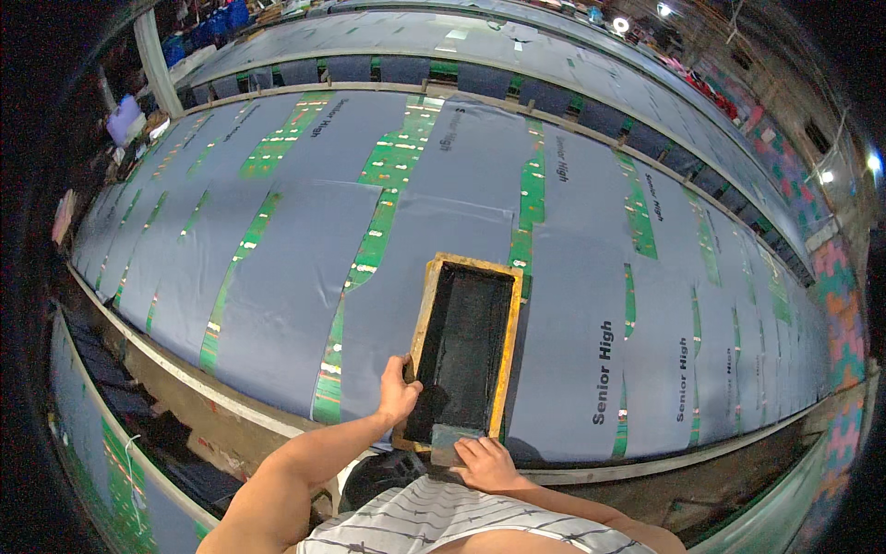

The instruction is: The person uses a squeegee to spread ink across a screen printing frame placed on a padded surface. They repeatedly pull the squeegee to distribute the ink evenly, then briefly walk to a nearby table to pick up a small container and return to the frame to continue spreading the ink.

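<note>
A rectangular printing screen (466, 346) with a yellow frame and dark ink inside lies over grey fabric pieces in front of me. My left hand (399, 392) grips the frame's left side. My right hand (484, 462) has its fingers closed on a grey squeegee blade (448, 443) at the frame's near end. The grey fabric pieces (572, 295) are laid on a long table with green strips between them, and several carry printed black lettering.
The table's near rail (212, 395) runs below me. Another long table (609, 88) lies beyond, and part of a third (92, 406) shows at lower left. A white post (150, 65), blue containers (231, 14) at the back, and coloured floor mats (835, 295) on the right are visible.
</note>
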Demonstrator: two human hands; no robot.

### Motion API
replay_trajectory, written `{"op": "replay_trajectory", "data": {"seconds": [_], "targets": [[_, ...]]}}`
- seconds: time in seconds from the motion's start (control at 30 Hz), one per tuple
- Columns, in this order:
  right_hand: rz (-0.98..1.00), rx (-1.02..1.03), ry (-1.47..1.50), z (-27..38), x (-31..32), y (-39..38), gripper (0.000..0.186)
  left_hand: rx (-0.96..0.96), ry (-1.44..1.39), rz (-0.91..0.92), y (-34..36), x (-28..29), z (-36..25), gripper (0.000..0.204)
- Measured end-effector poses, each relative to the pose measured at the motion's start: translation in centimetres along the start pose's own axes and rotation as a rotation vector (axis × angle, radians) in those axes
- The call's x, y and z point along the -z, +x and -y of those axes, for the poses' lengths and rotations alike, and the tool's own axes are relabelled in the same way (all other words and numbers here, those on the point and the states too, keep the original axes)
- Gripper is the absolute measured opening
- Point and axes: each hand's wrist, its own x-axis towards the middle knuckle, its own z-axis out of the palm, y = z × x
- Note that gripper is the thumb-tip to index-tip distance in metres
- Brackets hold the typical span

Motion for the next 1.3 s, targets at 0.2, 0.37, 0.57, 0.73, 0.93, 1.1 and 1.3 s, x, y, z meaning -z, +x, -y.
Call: {"op": "replay_trajectory", "data": {"seconds": [0.2,0.37,0.57,0.73,0.93,1.1,1.3], "targets": [[-0.178,-0.214,0.369,-2.0,3.2,2.4,0.041,0.012,0.054,0.032,0.4,0.4,-0.8,0.056],[-0.5,-0.654,0.165,-6.5,0.2,2.1,0.034,0.013,0.078,0.027,0.5,0.3,-0.5,0.056],[-0.381,-0.881,0.241,-7.8,-3.2,1.5,0.03,0.0,0.079,0.015,0.6,0.4,-1.1,0.056],[-0.343,-1.057,0.181,-6.4,-2.5,3.6,0.032,0.017,0.018,0.013,0.5,0.0,-0.2,0.057],[-0.32,-1.008,0.162,-5.9,-1.3,3.2,0.027,-0.062,-0.035,0.01,0.2,0.2,0.5,0.059],[-0.414,-0.979,0.178,-4.9,-0.8,2.8,0.023,-0.153,-0.072,-0.026,-0.4,0.7,-0.4,0.061],[-0.499,-0.904,0.157,-4.6,-0.6,2.4,0.022,-0.18,-0.113,-0.048,-0.9,0.6,-1.2,0.06]]}}
